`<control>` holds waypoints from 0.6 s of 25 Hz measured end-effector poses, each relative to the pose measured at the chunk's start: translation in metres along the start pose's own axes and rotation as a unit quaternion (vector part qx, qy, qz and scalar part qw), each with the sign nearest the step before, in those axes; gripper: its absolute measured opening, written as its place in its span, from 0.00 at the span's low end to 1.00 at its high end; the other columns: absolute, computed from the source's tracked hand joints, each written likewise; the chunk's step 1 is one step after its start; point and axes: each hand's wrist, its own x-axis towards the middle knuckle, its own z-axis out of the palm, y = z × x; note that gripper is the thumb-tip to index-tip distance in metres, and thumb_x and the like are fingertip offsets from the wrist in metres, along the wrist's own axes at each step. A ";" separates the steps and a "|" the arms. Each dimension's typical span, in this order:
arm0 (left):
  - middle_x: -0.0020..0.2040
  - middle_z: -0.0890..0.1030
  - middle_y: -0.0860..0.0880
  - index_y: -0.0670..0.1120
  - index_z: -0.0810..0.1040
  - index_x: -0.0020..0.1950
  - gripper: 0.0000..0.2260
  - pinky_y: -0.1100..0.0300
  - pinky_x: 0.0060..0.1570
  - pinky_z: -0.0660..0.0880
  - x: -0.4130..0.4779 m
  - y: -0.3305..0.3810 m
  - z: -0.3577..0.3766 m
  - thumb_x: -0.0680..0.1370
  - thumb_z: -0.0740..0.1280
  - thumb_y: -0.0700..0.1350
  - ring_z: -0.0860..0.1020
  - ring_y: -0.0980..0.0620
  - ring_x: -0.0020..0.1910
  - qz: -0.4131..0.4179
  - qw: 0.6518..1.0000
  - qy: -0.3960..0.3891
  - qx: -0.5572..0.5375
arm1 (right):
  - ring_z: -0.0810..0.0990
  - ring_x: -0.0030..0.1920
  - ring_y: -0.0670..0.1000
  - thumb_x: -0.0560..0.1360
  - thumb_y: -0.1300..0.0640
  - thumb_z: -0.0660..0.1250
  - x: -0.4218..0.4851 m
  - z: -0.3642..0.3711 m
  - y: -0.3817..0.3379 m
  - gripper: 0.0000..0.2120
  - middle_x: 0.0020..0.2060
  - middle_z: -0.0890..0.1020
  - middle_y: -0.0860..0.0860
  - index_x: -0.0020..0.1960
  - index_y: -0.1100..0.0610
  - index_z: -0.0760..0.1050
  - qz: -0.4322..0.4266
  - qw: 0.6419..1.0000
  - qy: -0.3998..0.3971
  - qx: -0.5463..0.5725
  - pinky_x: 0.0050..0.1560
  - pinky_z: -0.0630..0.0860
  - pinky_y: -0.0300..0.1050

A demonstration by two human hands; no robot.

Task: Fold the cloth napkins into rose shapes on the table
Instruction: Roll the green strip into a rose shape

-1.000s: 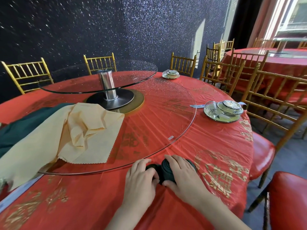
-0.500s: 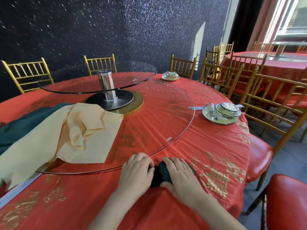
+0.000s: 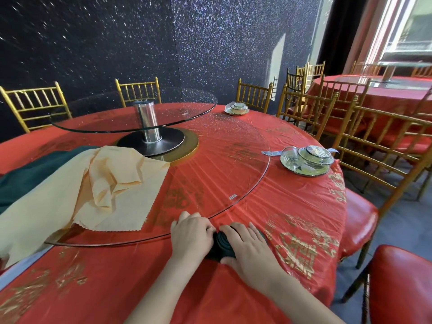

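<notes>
A dark green rolled cloth napkin (image 3: 223,244) sits on the near part of the red gold-printed tabletop (image 3: 292,206), just before the round glass turntable (image 3: 233,164). The left hand (image 3: 191,235), fingers curled, and the right hand (image 3: 248,250), fingers draped over it, cup it between them.

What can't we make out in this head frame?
- Dark napkin roll: head view, mostly covered by the left hand and right hand holding it; fold stage unclear.
- Green cloth: cut by the left edge, partly under the peach napkin.
- Far place setting: too small to tell its pieces.
</notes>
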 end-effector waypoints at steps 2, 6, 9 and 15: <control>0.50 0.78 0.56 0.55 0.80 0.51 0.09 0.58 0.51 0.68 0.001 -0.003 -0.005 0.78 0.62 0.55 0.71 0.52 0.57 0.005 1.000 -0.005 -0.014 | 0.64 0.69 0.51 0.74 0.42 0.64 -0.002 -0.003 0.000 0.32 0.69 0.64 0.48 0.73 0.50 0.57 -0.005 1.000 -0.010 0.003 0.68 0.34 0.41; 0.49 0.79 0.57 0.52 0.77 0.54 0.12 0.61 0.48 0.73 0.002 -0.014 -0.022 0.77 0.63 0.57 0.77 0.56 0.52 -0.015 0.988 -0.004 -0.152 | 0.57 0.72 0.48 0.73 0.36 0.61 -0.003 -0.008 -0.001 0.37 0.71 0.59 0.45 0.75 0.49 0.50 0.001 0.999 -0.045 0.000 0.71 0.36 0.45; 0.56 0.77 0.56 0.51 0.74 0.62 0.20 0.62 0.54 0.71 -0.001 -0.007 -0.023 0.75 0.64 0.60 0.76 0.56 0.57 0.002 0.970 -0.151 -0.190 | 0.54 0.74 0.48 0.70 0.29 0.57 -0.003 -0.009 0.001 0.46 0.72 0.56 0.46 0.77 0.51 0.42 0.008 0.997 -0.078 -0.008 0.72 0.36 0.48; 0.62 0.76 0.51 0.49 0.73 0.64 0.25 0.58 0.60 0.72 0.019 -0.010 -0.020 0.74 0.65 0.63 0.74 0.54 0.61 0.002 0.949 -0.256 -0.185 | 0.54 0.73 0.48 0.62 0.23 0.44 -0.003 -0.015 0.002 0.55 0.73 0.56 0.46 0.71 0.57 0.24 0.017 0.992 -0.122 -0.022 0.74 0.35 0.51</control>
